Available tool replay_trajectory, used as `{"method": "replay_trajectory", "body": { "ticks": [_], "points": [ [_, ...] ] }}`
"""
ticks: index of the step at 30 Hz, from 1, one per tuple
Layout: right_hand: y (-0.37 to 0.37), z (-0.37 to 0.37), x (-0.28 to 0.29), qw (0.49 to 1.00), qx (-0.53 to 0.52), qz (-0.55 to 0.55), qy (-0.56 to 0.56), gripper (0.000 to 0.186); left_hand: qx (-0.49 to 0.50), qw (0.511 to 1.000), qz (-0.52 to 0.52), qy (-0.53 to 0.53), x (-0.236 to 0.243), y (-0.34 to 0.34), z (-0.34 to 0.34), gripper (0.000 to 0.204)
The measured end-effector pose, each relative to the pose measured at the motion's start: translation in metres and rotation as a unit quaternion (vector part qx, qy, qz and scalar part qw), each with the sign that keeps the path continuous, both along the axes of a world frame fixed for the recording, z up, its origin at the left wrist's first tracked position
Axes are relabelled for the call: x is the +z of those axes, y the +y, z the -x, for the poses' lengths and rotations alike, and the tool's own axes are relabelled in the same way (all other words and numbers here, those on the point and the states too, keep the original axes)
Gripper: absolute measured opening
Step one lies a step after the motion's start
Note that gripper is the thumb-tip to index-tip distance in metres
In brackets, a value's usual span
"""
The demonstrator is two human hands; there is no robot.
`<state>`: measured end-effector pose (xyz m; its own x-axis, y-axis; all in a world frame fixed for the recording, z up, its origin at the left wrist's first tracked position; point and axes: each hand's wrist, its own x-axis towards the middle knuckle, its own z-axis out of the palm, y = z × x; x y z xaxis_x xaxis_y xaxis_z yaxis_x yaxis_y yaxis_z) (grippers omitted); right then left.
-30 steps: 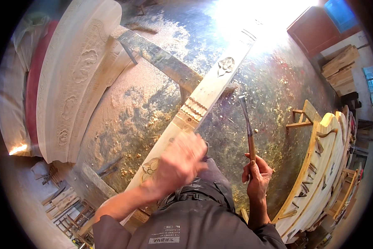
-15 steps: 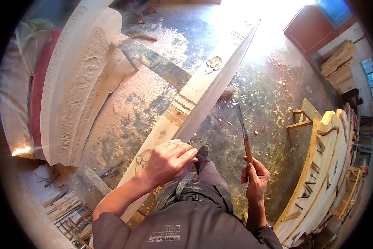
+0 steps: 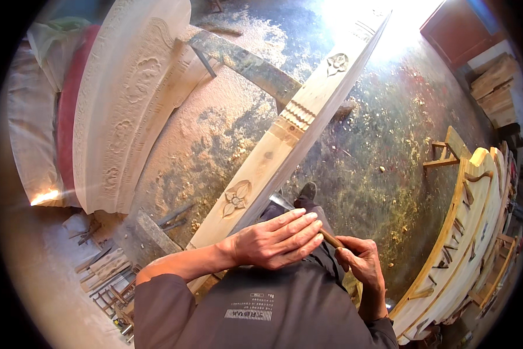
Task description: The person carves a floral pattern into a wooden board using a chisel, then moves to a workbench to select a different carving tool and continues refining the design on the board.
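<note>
A wood chisel (image 3: 330,237) with a wooden handle and a metal blade lies across the front of my body. My right hand (image 3: 360,259) is closed round the handle's end. Over the middle of the chisel my left hand (image 3: 279,238) is curled, its palm side and the part it covers hidden. Past those fingers a bit of metal blade shows beside a long, pale wooden beam (image 3: 267,156). The beam runs from lower left to upper right. On its upper face are a carved flower (image 3: 236,199), a ridged band (image 3: 296,116) and a second flower (image 3: 337,64).
A dark plank support (image 3: 247,64) passes under the beam. Large carved panels (image 3: 127,110) stand at the left. At the right is a curved wooden piece (image 3: 447,244) with several tools on it, near a small stool (image 3: 447,152). Shavings litter the floor (image 3: 389,157).
My right hand has brought the chisel from upright down to a slant across my body. The left hand has left the beam's edge and moved right onto the chisel. The view has shifted.
</note>
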<state>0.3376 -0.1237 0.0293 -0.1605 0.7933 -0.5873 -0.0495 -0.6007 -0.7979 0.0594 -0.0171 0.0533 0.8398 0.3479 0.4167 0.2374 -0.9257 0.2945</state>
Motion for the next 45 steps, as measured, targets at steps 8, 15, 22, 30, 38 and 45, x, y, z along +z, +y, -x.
{"method": "replay_trajectory", "body": {
  "ticks": [8, 15, 22, 30, 38, 45],
  "points": [
    [-0.008, 0.049, 0.019, 0.996, 0.065, 0.039, -0.053, 0.032, -0.063, 0.997, 0.045, 0.006, -0.030, 0.003, 0.042, 0.041],
    [-0.009, 0.074, 0.038, 0.988, 0.043, 0.007, -0.150, 0.033, -0.097, 0.990, 0.093, -0.042, -0.052, 0.010, 0.046, 0.043],
    [0.001, 0.068, 0.044, 0.982, 0.022, -0.029, -0.185, 0.035, -0.061, 0.990, 0.103, -0.078, -0.053, 0.012, 0.039, 0.046],
    [0.026, 0.062, 0.043, 0.976, 0.055, -0.055, -0.202, 0.034, -0.029, 0.987, 0.132, -0.082, -0.058, 0.016, 0.031, 0.049],
    [0.047, 0.062, 0.047, 0.960, 0.112, -0.096, -0.240, 0.036, -0.011, 0.984, 0.160, -0.074, -0.060, 0.017, 0.029, 0.052],
    [0.067, 0.055, 0.052, 0.951, 0.145, -0.103, -0.253, 0.036, 0.001, 0.982, 0.175, -0.073, -0.056, 0.021, 0.028, 0.052]
  ]
}}
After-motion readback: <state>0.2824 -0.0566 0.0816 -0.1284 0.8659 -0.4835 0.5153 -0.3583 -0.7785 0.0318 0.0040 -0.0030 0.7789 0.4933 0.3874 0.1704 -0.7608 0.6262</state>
